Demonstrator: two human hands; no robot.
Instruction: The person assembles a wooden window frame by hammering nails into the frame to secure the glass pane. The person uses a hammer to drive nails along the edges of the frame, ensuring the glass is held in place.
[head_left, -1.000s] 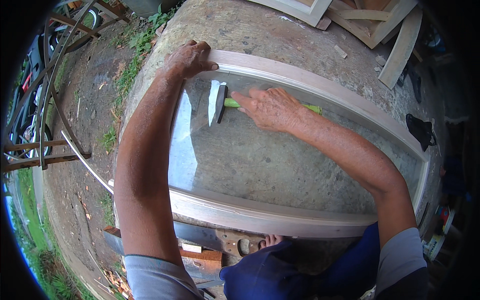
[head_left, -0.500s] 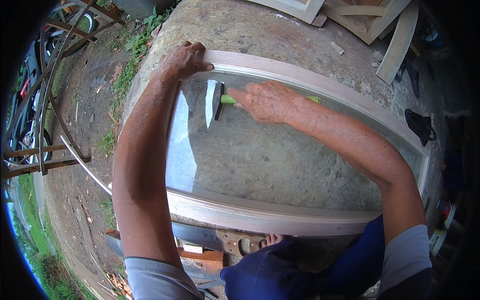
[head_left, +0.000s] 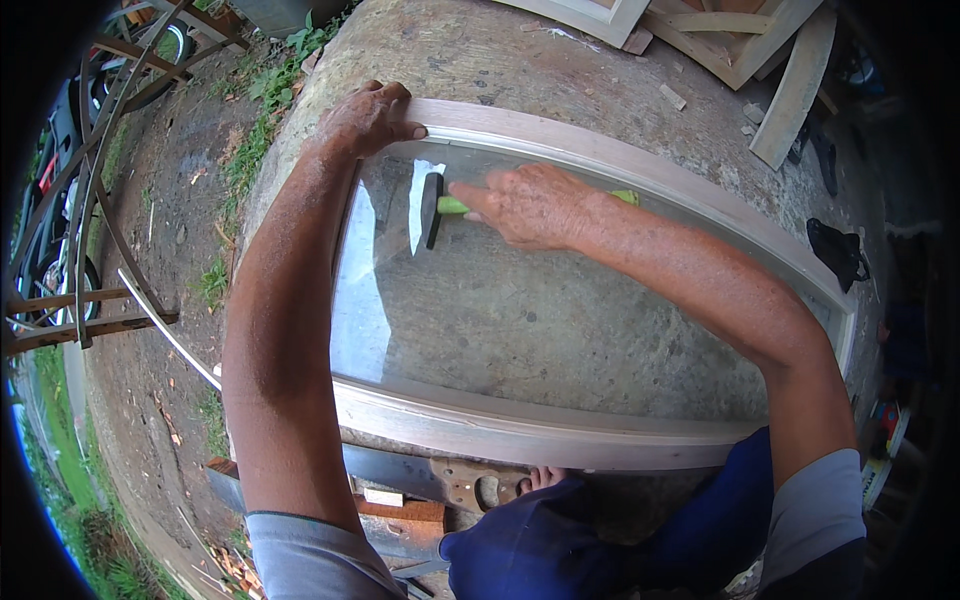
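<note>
A pale wooden frame point(head_left: 480, 430) with a glass pane point(head_left: 560, 330) in it lies in front of me. At its far left corner, my left hand point(head_left: 368, 122) is closed on the wood, its thumb on top and its fingers over the outer edge. My right hand point(head_left: 535, 203) grips the green handle of a hammer point(head_left: 431, 212), the index finger stretched along it. The dark hammer head is over the left part of the pane, near the far rail. Whether it touches the glass I cannot tell. Bright reflections show on the pane's left end.
A handsaw point(head_left: 465, 483) lies below the near rail, beside wood pieces point(head_left: 405, 515) and my foot point(head_left: 542, 480). More wooden frames point(head_left: 745, 60) are at the far right, near a small offcut point(head_left: 673, 97). A black object point(head_left: 838, 255) lies beyond the right end. Curved wooden bars point(head_left: 95, 190) stand at left.
The hammer has shifted slightly left and nearer to me, and its head has turned a little. My left hand keeps its hold on the frame's corner.
</note>
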